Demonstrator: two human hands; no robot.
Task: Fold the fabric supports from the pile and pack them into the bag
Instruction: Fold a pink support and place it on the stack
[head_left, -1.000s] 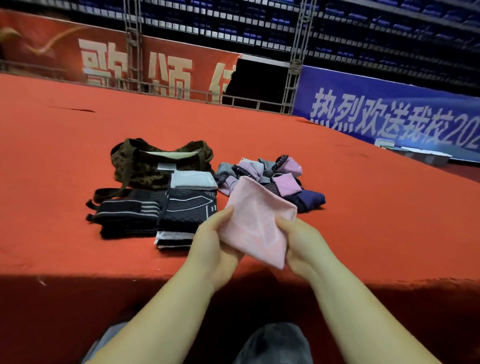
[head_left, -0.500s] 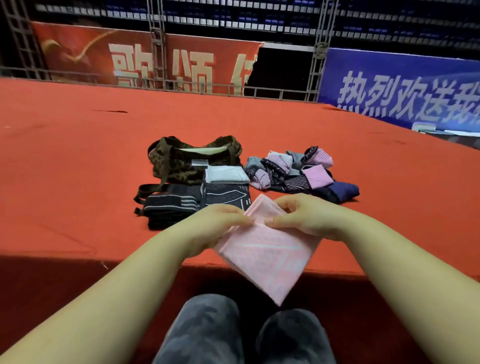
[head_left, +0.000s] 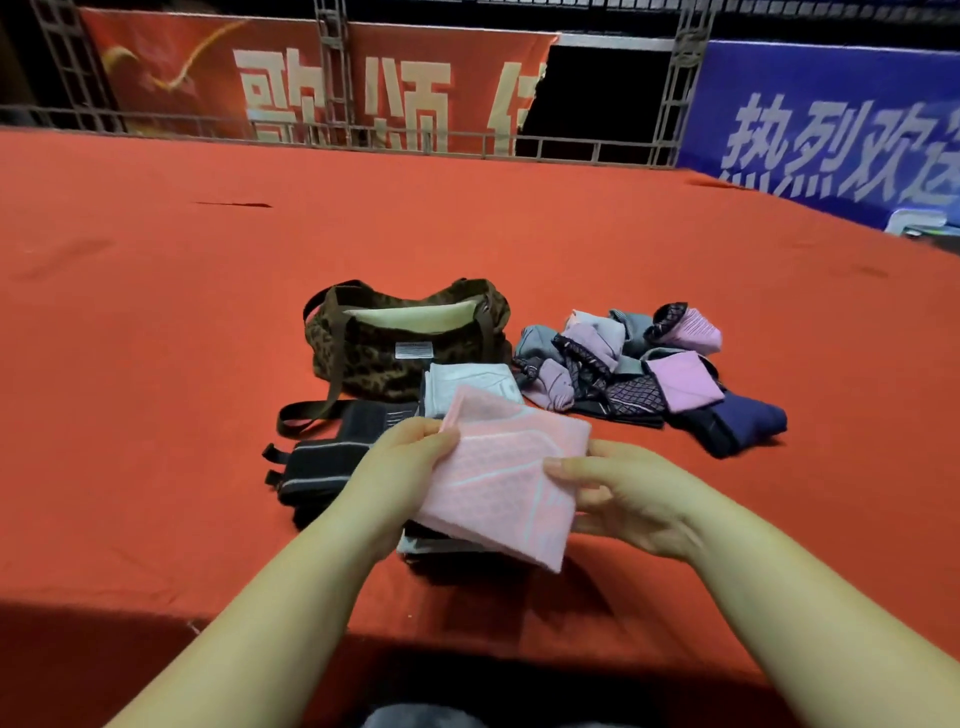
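Observation:
A folded pink fabric support (head_left: 506, 478) is held flat between both hands above the red stage floor. My left hand (head_left: 400, 470) grips its left edge, thumb on top. My right hand (head_left: 621, 493) pinches its right edge. Under it lies a stack of folded supports (head_left: 470, 387), pale grey on top, and a black striped folded one (head_left: 317, 467) to the left. The open leopard-print bag (head_left: 395, 338) stands behind them. The pile of unfolded supports (head_left: 639, 374), pink, grey, patterned and navy, lies to the right of the bag.
The red carpeted stage (head_left: 156, 364) spreads all around, with its front edge (head_left: 156, 608) close to me. A metal railing (head_left: 363, 135) and red and blue banners (head_left: 831, 135) stand at the far edge. The bag's strap (head_left: 306, 415) trails on the floor.
The pink support has been folded smaller and moved forward and left, from the stage's front edge to above the folded stack. Both hands shifted with it.

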